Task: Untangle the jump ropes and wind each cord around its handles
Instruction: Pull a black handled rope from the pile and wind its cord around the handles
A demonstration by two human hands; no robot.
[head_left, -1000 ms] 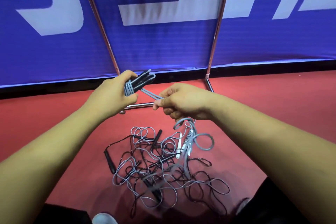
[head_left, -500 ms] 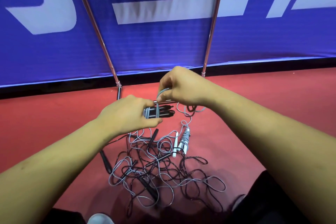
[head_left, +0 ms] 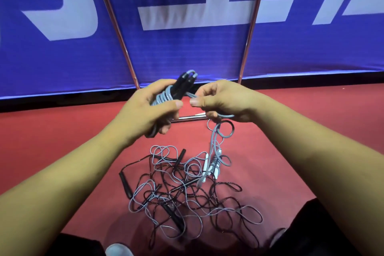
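My left hand [head_left: 149, 110] grips a pair of black jump-rope handles [head_left: 182, 85] held together, with several turns of grey-blue cord [head_left: 163, 97] wound around them. Just to the right, my right hand [head_left: 222, 100] pinches the same cord's loose length, which hangs down from the hand as a doubled strand [head_left: 214, 139]. Below, on the red floor, lies a tangled heap of black and grey cords [head_left: 187, 191]. In the heap are a black handle [head_left: 125, 185] at the left and a white-handled bundle [head_left: 212, 166] at the right.
A blue banner with white lettering [head_left: 187, 52] hangs on a metal frame behind the heap. The frame's foot bar [head_left: 191, 118] lies on the red floor [head_left: 52, 135] under my hands. My dark trouser legs and a shoe tip [head_left: 118, 250] show at the bottom edge.
Both hands rose from just above the heap. The handles now point up and away instead of to the right, and my right hand has brought the cord round to their right side.
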